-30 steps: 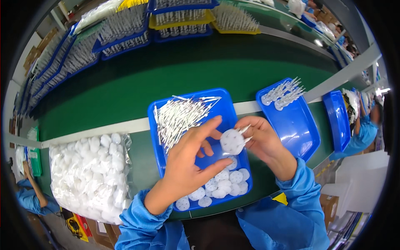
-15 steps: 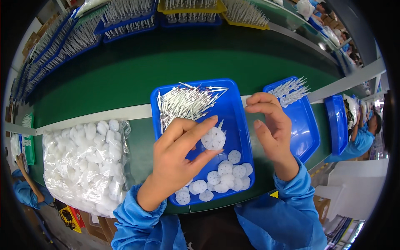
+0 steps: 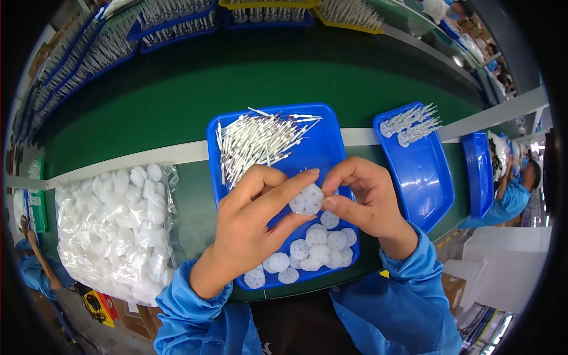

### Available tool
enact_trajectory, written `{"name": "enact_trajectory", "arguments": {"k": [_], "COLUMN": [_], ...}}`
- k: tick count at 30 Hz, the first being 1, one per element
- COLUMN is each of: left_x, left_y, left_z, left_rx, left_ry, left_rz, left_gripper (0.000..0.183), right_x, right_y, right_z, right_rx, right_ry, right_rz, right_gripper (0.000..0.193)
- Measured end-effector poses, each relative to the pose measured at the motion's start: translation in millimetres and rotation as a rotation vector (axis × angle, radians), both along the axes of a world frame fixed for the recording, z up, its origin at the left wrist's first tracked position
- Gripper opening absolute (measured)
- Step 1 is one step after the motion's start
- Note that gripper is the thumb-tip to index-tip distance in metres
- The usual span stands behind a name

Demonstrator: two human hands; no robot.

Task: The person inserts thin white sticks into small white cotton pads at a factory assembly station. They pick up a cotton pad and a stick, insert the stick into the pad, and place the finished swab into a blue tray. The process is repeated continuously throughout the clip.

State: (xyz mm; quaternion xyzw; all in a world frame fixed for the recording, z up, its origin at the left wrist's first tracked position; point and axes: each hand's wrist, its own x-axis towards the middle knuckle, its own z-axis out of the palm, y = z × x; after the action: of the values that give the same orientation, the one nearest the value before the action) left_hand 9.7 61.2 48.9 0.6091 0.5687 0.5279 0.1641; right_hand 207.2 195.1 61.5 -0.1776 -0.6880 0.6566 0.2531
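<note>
Over the blue tray [image 3: 332,157], a white disc with small holes [image 3: 306,201] is gripped by its edge between the thumb and fingers of my left hand [image 3: 245,222]. At its right edge, the thumb and forefinger of my right hand [image 3: 367,204] come together and touch it. Whether they also pinch some smaller piece is hidden. Thin white sticks [image 3: 260,142] lie heaped at the tray's far left. Loose discs [image 3: 316,251] of the same kind lie in its near part, partly beneath my hands.
At left lies a clear bag [image 3: 112,231] full of white discs. A second blue tray [image 3: 423,183] on the right holds discs with upright sticks [image 3: 411,123]. More loaded trays [image 3: 177,32] line the far side. Two people in blue work at the edges.
My right hand has moved left and closed its fingers at the disc's edge. The left hand keeps hold of the disc in nearly the same place.
</note>
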Motion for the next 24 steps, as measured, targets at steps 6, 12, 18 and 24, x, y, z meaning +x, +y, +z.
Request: {"name": "enact_trajectory", "arguments": {"k": [6, 12, 18, 24], "left_x": [-1, 1, 2, 3], "left_y": [0, -2, -1, -3], "left_z": [-1, 0, -3, -2], "left_rx": [-0.021, -0.061, -0.064, -0.115], "left_ry": [-0.005, 0.037, 0.06, 0.035], "left_rz": [-0.014, 0.005, 0.003, -0.054], "left_gripper": [0.066, 0.066, 0.066, 0.066], "right_x": [-2, -6, -4, 2], "right_y": [-3, -9, -10, -8], "right_z": [1, 3, 0, -11], "right_rx": [-0.002, 0.236, 0.097, 0.124], "right_ry": [-0.028, -0.135, -0.183, -0.228], "right_rz": [-0.014, -0.115, -0.143, -0.104], "right_gripper": [0.022, 0.023, 0.018, 0.019]}}
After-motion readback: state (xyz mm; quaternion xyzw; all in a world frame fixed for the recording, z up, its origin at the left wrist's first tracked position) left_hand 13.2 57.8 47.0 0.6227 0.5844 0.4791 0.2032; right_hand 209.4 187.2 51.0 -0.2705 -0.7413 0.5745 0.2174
